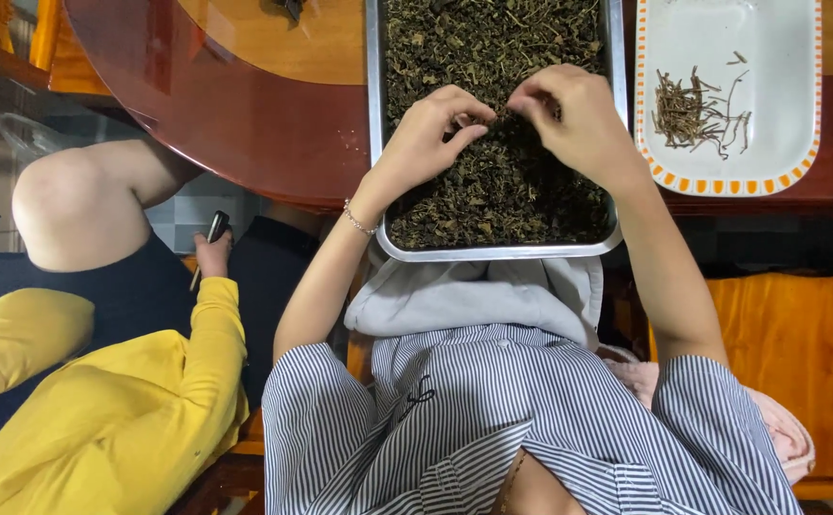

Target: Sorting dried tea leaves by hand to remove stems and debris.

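Observation:
A steel tray (374, 143) full of dark dried leaves (493, 181) rests on the edge of a round wooden table. Both my hands are over the leaves in the tray's middle. My left hand (431, 133) pinches a bit of leaf between thumb and fingers. My right hand (569, 110) has its fingers curled together, pinching at the same spot; the fingertips of both hands nearly touch. What exactly is pinched is too small to tell apart from the pile.
A white rectangular plate (770, 57) with an orange-dashed rim holds a small heap of dried stems (688, 114), right of the tray. A person in a yellow top (121, 401) sits at my left, a hand holding a phone (216, 229). An orange chair (808, 353) stands at right.

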